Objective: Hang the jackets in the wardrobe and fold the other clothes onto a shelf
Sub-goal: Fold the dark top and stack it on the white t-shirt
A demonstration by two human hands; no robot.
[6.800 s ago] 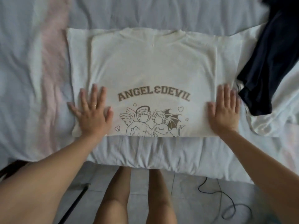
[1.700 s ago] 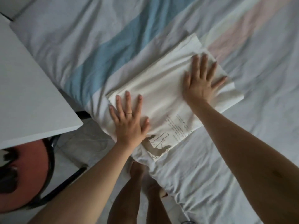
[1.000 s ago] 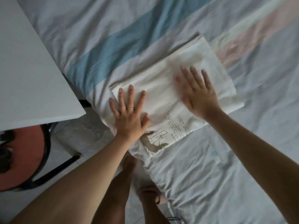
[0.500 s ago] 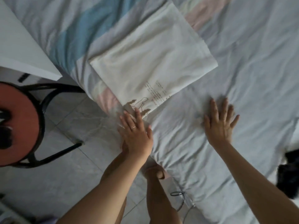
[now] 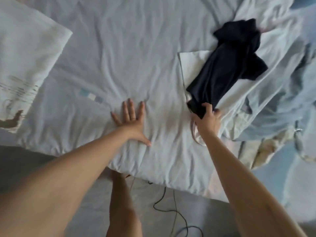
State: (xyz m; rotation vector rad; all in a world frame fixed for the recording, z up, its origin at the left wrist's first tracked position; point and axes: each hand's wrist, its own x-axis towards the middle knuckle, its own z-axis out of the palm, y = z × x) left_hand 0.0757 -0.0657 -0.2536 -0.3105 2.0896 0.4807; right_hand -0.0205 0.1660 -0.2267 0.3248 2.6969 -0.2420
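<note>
A dark navy garment lies crumpled on the bed at the right, partly over a white cloth. My right hand grips the near end of the navy garment. My left hand rests flat on the bedsheet, fingers spread, a ring on one finger. The folded cream T-shirt with its brown print lies at the far left of the bed.
A pale blue rumpled cover is heaped at the right edge of the bed. A black cable trails on the grey floor below the bed's edge. My legs stand against the bed.
My view swung right, so the folded T-shirt slid to the left edge. Both hands left it. My right hand reached over and took hold of the navy garment; my left hand now lies on the sheet.
</note>
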